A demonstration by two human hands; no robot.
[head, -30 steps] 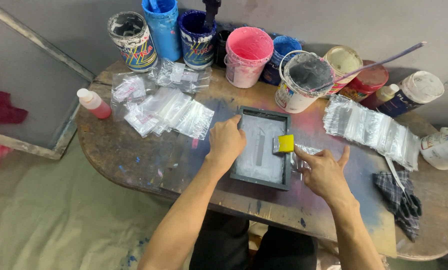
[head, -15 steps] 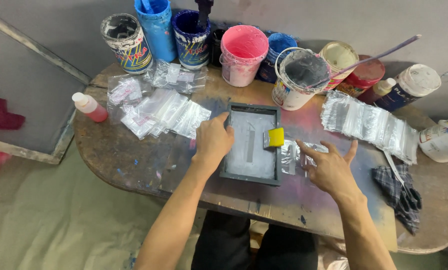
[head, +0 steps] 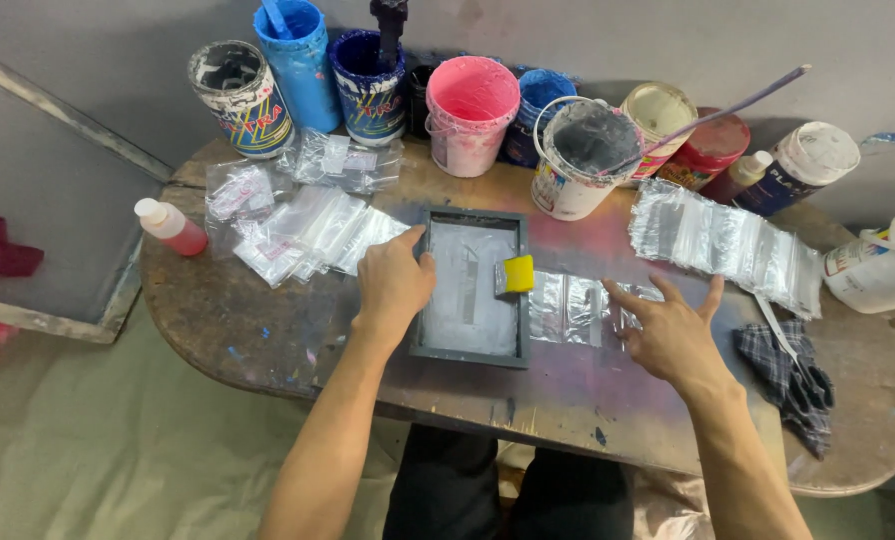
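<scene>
While the left hand (head: 393, 285) lies flat on the left edge of the small grey printing frame (head: 471, 287), its fingers (head: 408, 240) pressed together and pointing away from the person, the right hand (head: 673, 335) hovers over the desk (head: 268, 320) with its fingers (head: 658, 290) spread wide and pinching nothing. That frame sits at the middle of the desk, near the front edge, and a yellow squeegee (head: 517, 274) rests on its right rim. Just right of the frame, between it and the right hand, lie a few clear plastic bags (head: 573, 308) flat on the paint-stained top; whether the fingertips touch them I cannot tell. Further right a longer row of clear bags (head: 728, 243) stretches toward a white jug (head: 883, 260), with a checked cloth (head: 793, 375) nearer the person. On the left side a heap of small zip bags (head: 308, 232) spreads beside a red squeeze bottle (head: 171, 227). Along the far edge stand paint tubs: a blue bucket (head: 298, 60), a pink tub (head: 471, 112) and a white pail of dark ink (head: 583, 158) with a long stick (head: 738, 105) leaning in it.
</scene>
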